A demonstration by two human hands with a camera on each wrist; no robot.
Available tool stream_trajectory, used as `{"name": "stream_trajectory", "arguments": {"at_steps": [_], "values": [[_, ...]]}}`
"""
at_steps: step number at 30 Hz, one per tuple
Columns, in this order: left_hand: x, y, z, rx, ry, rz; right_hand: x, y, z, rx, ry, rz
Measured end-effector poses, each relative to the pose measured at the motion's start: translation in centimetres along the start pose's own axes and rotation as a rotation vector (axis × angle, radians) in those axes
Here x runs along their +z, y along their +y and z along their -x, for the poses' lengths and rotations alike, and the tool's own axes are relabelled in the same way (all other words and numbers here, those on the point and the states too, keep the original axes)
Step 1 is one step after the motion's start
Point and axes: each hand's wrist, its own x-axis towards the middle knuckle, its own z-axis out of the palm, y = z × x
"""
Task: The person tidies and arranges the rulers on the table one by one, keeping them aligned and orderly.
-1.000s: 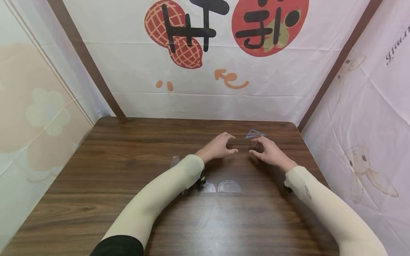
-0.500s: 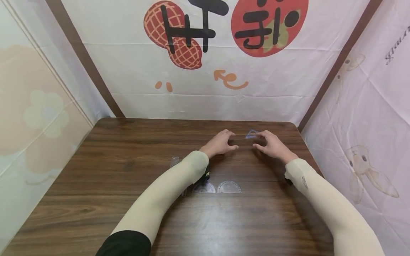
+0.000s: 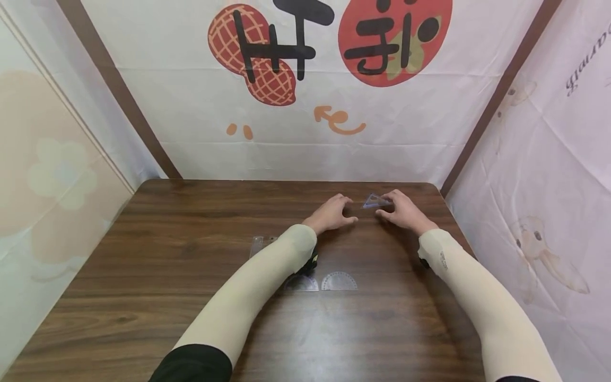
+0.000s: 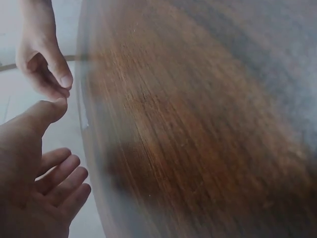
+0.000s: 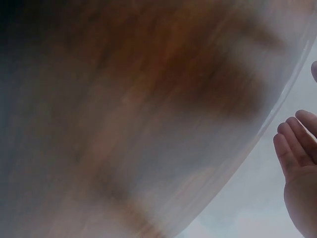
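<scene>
A small clear blue triangle ruler (image 3: 374, 201) lies near the far right of the dark wooden table (image 3: 191, 265). My right hand (image 3: 403, 210) is at its right corner, with thumb and forefinger pinched together on it; the left wrist view shows that pinch (image 4: 54, 74). My left hand (image 3: 334, 212) sits just left of the triangle with fingers loosely curled (image 4: 59, 173), holding nothing. The right wrist view is blurred and shows only table grain and a few fingers (image 5: 294, 148) at its right edge.
Two clear half-round protractors (image 3: 339, 281) (image 3: 302, 284) lie in the middle of the table, one partly under my left forearm. Clear straight rulers (image 3: 258, 245) lie to the left of that forearm. Printed cloth walls (image 3: 305, 106) close in the table at the back and on both sides.
Both hands have moved a little farther away towards the back of the table. My right hand has closed in on the triangle's right corner, from just short of it to touching it.
</scene>
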Motion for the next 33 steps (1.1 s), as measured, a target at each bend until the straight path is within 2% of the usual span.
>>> {"name": "stream_trajectory", "arguments": {"at_steps": [6, 14, 33], "values": [[0.0, -0.5, -0.5, -0.014, 0.004, -0.015, 0.2, 0.4, -0.4, 0.048, -0.023, 0.0], [0.2, -0.4, -1.1, -0.038, 0.002, -0.036, 0.5, 0.8, -0.9, 0.091, -0.057, 0.015], [0.0, -1.0, -1.9, -0.021, -0.008, -0.066, 0.8, 0.5, -1.6, 0.125, -0.069, 0.072]]}}
